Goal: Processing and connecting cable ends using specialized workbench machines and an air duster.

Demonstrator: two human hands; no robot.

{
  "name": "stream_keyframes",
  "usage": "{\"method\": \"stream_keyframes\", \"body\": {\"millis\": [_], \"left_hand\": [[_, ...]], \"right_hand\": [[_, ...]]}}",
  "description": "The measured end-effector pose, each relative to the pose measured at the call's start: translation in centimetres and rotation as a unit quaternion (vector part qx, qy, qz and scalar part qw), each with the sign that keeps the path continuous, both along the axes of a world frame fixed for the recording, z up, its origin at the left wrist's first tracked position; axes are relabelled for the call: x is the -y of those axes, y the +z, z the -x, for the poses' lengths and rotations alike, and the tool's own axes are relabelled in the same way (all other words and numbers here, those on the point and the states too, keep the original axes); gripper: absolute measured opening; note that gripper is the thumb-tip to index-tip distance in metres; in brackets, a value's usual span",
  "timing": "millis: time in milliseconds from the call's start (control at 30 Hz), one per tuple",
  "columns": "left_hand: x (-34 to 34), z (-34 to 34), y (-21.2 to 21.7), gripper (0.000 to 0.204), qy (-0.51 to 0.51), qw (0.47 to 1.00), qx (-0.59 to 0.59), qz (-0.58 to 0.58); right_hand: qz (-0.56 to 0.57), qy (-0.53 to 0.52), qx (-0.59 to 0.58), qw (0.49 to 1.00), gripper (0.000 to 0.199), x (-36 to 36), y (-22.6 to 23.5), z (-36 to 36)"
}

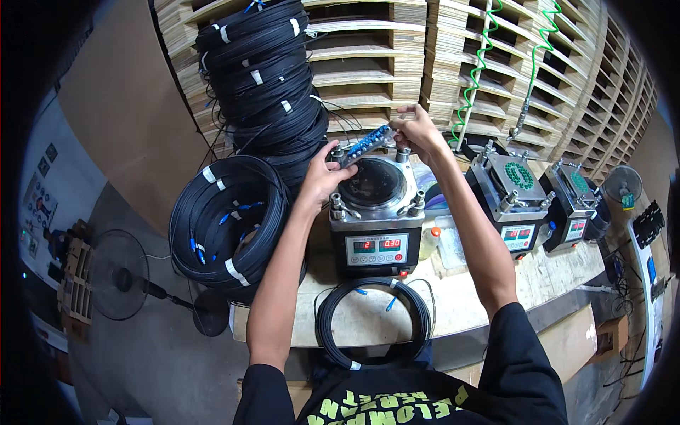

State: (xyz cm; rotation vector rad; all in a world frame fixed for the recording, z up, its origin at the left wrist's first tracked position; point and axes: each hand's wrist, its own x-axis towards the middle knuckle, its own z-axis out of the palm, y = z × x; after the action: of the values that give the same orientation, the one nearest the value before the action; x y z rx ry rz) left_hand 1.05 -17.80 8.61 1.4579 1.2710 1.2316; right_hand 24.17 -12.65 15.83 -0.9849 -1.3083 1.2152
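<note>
Over the nearest polishing machine point(377, 234), my two hands hold a tilted holder plate point(367, 146) studded with small blue connectors. At its lower left end, my left hand point(327, 177) grips it between thumb and fingers. My right hand point(418, 133) is closed at the upper right end, the fingertips pinched there; the exact grip is partly hidden. Below the plate lies the machine's round dark polishing pad point(370, 181), with clamp posts at the corners. A lit red digital display is on the machine's front.
In front of the machine lies a black cable coil point(326, 322) with blue connectors. Larger coils point(265, 92) are stacked at the left. Two more polishing machines point(511, 180) with green discs stand right. A red-capped bottle point(429, 243) stands beside the nearest machine. Wooden pallets point(368, 44) rise behind.
</note>
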Motion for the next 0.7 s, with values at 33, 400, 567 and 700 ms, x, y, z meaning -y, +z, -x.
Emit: {"method": "stream_keyframes", "body": {"millis": [33, 400, 567, 700], "left_hand": [[0.7, 0.2, 0.7, 0.097, -0.002, 1.000, -0.002, -0.001], [-0.6, -0.4, -1.7, 0.066, -0.030, 0.961, 0.271, 0.049], [-1.5, 0.8, -3.8, 0.060, -0.033, 0.960, 0.278, 0.002], [-1.1, 0.1, -4.1, 0.060, -0.011, 0.968, 0.246, 0.043]], "right_hand": [[0.007, 0.002, -0.030, 1.000, 0.050, 0.8, -0.1, -0.5], [0.034, 0.087, -0.107, 0.990, 0.053, 0.6, -8.5, -5.0], [0.057, 0.047, -0.044, 0.996, 0.056, 2.4, -8.7, -3.7], [0.063, 0.034, 0.011, 0.997, 0.059, 2.2, -9.5, -4.8]]}}
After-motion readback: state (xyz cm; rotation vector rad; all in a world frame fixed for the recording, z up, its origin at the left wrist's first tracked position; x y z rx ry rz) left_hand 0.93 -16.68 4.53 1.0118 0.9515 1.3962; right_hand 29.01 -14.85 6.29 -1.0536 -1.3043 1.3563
